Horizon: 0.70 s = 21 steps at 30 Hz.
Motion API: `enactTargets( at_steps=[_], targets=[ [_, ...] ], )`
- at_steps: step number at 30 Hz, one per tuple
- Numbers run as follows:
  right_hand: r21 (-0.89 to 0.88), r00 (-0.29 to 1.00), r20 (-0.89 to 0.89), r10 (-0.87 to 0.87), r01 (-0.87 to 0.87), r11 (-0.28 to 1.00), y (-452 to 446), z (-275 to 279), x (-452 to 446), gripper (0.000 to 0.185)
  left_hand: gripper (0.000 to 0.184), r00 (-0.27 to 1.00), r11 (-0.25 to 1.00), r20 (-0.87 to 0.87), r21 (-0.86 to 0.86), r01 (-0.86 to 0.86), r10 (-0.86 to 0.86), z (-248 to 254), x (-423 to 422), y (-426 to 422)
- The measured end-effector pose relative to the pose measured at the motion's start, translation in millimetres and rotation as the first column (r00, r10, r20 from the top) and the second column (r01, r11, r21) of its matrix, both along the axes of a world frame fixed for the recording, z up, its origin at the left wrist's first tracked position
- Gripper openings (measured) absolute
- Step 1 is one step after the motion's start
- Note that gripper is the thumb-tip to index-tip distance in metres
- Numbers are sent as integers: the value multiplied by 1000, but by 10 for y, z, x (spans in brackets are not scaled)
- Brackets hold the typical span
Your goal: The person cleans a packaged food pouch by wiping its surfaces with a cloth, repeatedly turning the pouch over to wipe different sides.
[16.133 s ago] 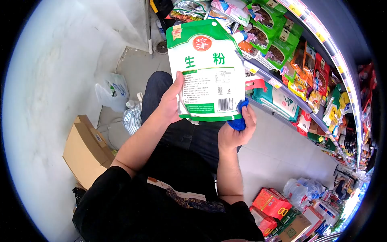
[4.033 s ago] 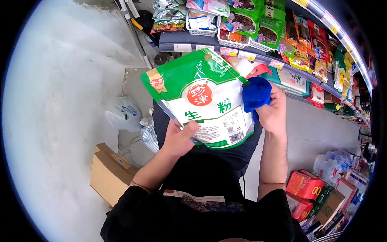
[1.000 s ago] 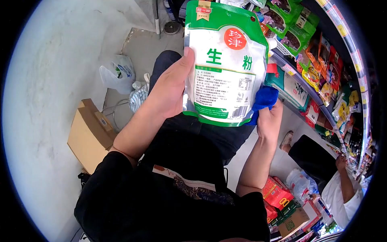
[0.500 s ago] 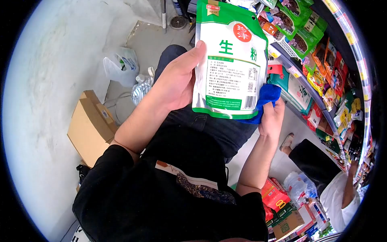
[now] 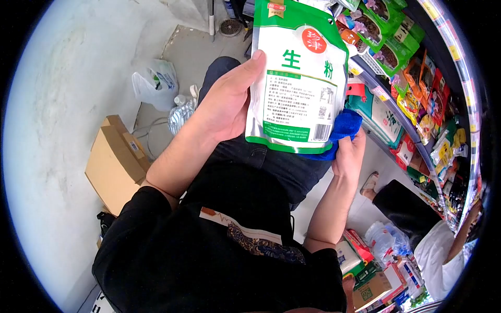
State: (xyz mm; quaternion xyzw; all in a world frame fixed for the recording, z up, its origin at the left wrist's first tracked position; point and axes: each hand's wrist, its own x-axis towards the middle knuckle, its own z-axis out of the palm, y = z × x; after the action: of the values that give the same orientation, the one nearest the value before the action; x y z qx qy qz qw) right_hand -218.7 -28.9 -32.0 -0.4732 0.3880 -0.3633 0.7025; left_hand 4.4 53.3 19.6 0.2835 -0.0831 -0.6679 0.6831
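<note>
A green and white starch pouch (image 5: 297,96) with large Chinese characters stands upright before me, its printed side facing me. My left hand (image 5: 229,107) grips its left edge, thumb on the front and the other fingers hidden behind. At the lower right corner of the pouch, my right hand (image 5: 348,154) is closed on a blue cloth (image 5: 347,124). Part of that cloth lies against the pouch's edge and passes behind it. Whether the right fingers also touch the pouch cannot be seen.
Shelves (image 5: 383,91) packed with bagged goods curve along the right. A person in a white top (image 5: 438,255) is at the lower right, near plastic bottles (image 5: 386,240) and boxes (image 5: 371,289). On the left are a cardboard box (image 5: 112,164), a plastic bag (image 5: 156,83) and a wall (image 5: 68,104).
The pouch and both hands have shifted only slightly. At the lower right, a white package now shows beside my right elbow, where a red box was visible before.
</note>
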Motion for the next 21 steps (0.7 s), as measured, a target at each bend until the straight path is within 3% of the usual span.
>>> enactTargets(
  at_steps=[14, 21],
  targets=[
    [-42, 998, -31, 63, -65, 997, -5, 39, -28, 18, 48, 998, 1000, -62, -14, 9, -10, -34, 48, 1],
    [-94, 991, 52, 125, -120, 988, 26, 99, -36, 19, 51, 999, 1000, -33, 8, -21, 21, -67, 72, 1]
  ],
)
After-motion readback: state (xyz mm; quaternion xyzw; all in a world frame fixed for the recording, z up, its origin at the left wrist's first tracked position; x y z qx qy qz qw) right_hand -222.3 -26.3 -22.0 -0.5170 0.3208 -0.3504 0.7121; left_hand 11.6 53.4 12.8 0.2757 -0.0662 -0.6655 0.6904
